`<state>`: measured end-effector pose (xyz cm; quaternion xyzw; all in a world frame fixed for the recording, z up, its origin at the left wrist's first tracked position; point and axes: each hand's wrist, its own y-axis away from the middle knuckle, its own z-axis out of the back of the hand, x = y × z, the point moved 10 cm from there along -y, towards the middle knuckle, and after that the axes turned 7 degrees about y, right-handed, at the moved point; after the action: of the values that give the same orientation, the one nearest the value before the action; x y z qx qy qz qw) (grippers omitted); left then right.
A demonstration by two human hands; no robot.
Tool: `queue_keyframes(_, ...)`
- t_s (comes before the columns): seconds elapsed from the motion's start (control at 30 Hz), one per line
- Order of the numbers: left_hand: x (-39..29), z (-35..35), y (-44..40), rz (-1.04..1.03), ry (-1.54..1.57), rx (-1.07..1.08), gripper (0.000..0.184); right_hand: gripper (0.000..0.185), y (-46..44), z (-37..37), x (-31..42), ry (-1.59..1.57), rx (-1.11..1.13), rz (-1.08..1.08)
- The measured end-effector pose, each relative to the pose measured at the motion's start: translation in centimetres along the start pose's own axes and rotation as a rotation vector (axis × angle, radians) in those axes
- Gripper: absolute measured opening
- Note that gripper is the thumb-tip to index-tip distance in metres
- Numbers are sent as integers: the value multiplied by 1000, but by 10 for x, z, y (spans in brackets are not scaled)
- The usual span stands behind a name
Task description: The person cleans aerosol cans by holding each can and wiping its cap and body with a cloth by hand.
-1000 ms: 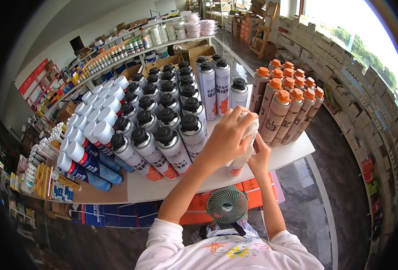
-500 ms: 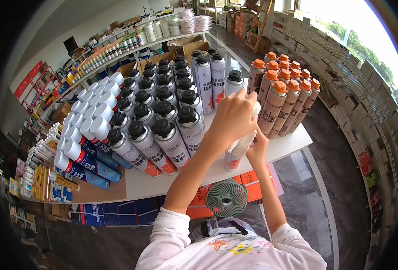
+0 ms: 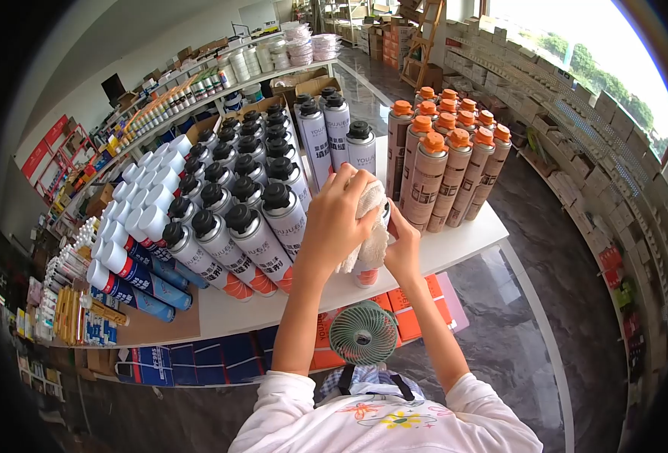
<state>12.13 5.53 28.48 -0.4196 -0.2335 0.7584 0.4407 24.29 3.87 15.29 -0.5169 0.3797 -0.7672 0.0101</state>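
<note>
My left hand (image 3: 335, 220) is closed around a whitish cloth (image 3: 376, 240) and presses it against the side of a spray-foam can (image 3: 365, 278). The fingers of my right hand (image 3: 402, 249) curl around the same can from the right. Cloth and hands cover most of this can; its lower end with an orange print shows near the table's front edge. Just behind stands a similar white can (image 3: 362, 153) with a black cap. Rows of white foam cans (image 3: 251, 253) with black caps are at the left, brown cans (image 3: 427, 181) with orange caps at the right.
Blue cans with white caps (image 3: 146, 291) fill the left part of the white table (image 3: 466, 253). A green round fan (image 3: 362, 333) is in front of me below the table edge, beside orange boxes (image 3: 423, 306). Shelves (image 3: 575, 162) line the right wall.
My view has shifted, so the table and hands appear further left. My left hand has turned and sits lower along the can with the cloth. My right hand still holds the can.
</note>
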Motion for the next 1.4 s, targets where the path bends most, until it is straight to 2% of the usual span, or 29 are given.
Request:
queue_keyframes(0.07,-10,-3,-10,1,-34,35,26,73,0,5,2,28,4,-13)
queue_keyframes(0.17,-10,-22,-26,42,-184,210,23,76,2,8,12,11,3,17)
queue_keyframes(0.33,20,-25,-43,158,-177,267,20,76,-4,-5,7,-55,38,29)
queue_keyframes(0.5,42,-1,-28,148,152,5,15,75,-13,-18,-6,-44,122,-59)
queue_keyframes(0.53,43,0,-26,117,193,-16,15,75,-14,-17,-6,-42,114,-53)
queue_keyframes(0.67,53,-2,-17,213,291,-24,15,77,-12,-9,1,-214,133,-86)
queue_keyframes(0.73,52,-3,-15,176,319,-50,15,79,-15,-10,13,-132,234,4)
queue_keyframes(0.77,50,-2,-15,148,306,-65,15,77,-14,-12,10,-100,335,-45)
queue_keyframes(0.8,48,2,-14,121,291,-79,16,77,-13,-7,11,-101,335,-45)
queue_keyframes(0.87,53,2,-13,125,315,-62,23,69,-12,-3,10,-225,375,-98)
queue_keyframes(0.93,52,-1,-10,162,371,10,36,52,-15,6,12,-486,324,-138)
queue_keyframes(0.97,49,-1,-10,143,352,51,51,51,-18,10,11,-493,316,-140)
queue_keyframes(1.0,50,3,-10,145,350,46,51,50,-21,14,10,-499,307,-143)
queue_keyframes(1.07,36,1,-10,21,284,147,59,50,-22,14,9,-476,299,-147)
queue_keyframes(1.13,39,2,-8,63,285,203,64,59,-21,6,10,-464,357,-117)
queue_keyframes(1.2,41,-2,-7,71,328,289,66,57,-17,-1,6,-528,372,-167)
queue_keyframes(1.27,42,0,-8,21,368,350,64,63,-16,-9,5,-422,398,-87)
queue_keyframes(1.3,39,-1,-8,-7,365,379,65,73,-16,-12,5,-404,405,-99)
queue_keyframes(1.33,37,-2,-8,-36,362,411,65,73,-14,-14,9,-403,407,-92)
queue_keyframes(1.4,32,0,-10,-79,370,396,62,82,-9,-17,18,-132,425,-50)
